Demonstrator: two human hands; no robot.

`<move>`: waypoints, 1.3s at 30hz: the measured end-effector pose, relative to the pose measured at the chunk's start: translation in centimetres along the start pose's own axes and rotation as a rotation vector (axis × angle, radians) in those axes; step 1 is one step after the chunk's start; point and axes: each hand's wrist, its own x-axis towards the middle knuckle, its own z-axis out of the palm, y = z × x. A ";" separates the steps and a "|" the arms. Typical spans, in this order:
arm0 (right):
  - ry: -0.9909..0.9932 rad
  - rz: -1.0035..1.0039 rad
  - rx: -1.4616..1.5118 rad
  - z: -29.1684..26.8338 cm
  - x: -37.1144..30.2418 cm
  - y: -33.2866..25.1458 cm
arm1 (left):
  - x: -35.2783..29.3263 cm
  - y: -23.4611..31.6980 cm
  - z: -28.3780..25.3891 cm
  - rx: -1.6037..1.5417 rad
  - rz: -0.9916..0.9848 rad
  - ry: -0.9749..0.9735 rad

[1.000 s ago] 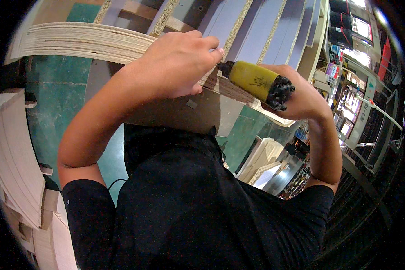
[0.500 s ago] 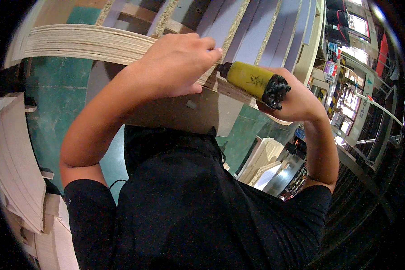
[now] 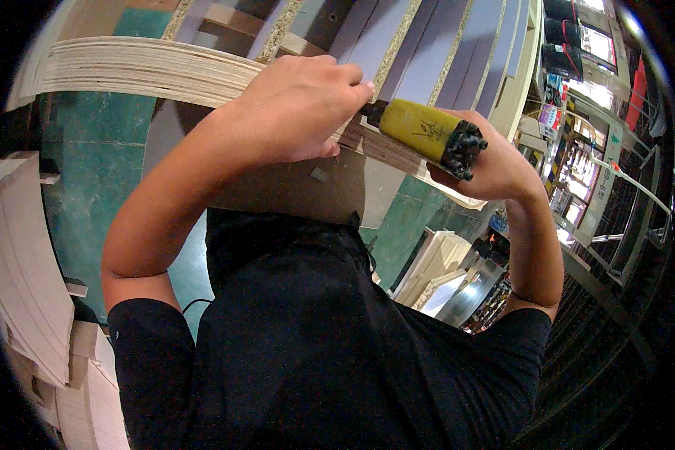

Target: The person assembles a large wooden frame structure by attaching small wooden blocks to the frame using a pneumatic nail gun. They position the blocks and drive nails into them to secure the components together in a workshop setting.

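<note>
My right hand (image 3: 495,161) is wrapped around a yellow power driver (image 3: 420,129) with a black rear end; its grip is mostly hidden behind the tool. The driver's dark nose points left, toward my left fingertips. My left hand (image 3: 300,109) lies over a curved layered plywood rail (image 3: 142,66), with its fingers bent over the top and the thumb on the near side. Between these fingers and the driver's nose the gap is very small, and any screw or bit there cannot be made out. Beyond the rail run grey-lilac panels (image 3: 364,41) with raw chipboard edges (image 3: 397,45).
A brown board (image 3: 285,184) hangs below the rail, close to my body. Curved plywood pieces (image 3: 30,262) are stacked on the left over a green floor (image 3: 90,202). More wooden parts (image 3: 439,266) lie at the lower right. Black bins (image 3: 561,60) stand at the far right.
The yellow driver has shifted very slightly, its rear end moving a little to the right. Both hands keep nearly the same places.
</note>
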 end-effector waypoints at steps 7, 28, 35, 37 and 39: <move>-0.036 -0.048 0.047 0.4 -0.6 0.2 | -1.0 -0.4 -0.4 -0.127 0.090 0.153; 0.066 -0.258 0.020 -1.1 5.7 -7.6 | -5.2 -7.0 -7.2 0.005 -0.077 -0.005; 0.055 -0.190 -0.009 -0.4 6.0 -8.1 | -5.2 -6.6 -7.7 0.087 -0.061 -0.073; 0.090 -0.159 -0.003 -0.6 5.0 -9.2 | -5.5 -6.7 -6.6 0.049 -0.057 -0.051; 0.015 -0.130 -0.014 -1.3 4.5 -9.3 | -5.3 -6.7 -7.5 0.050 -0.080 -0.093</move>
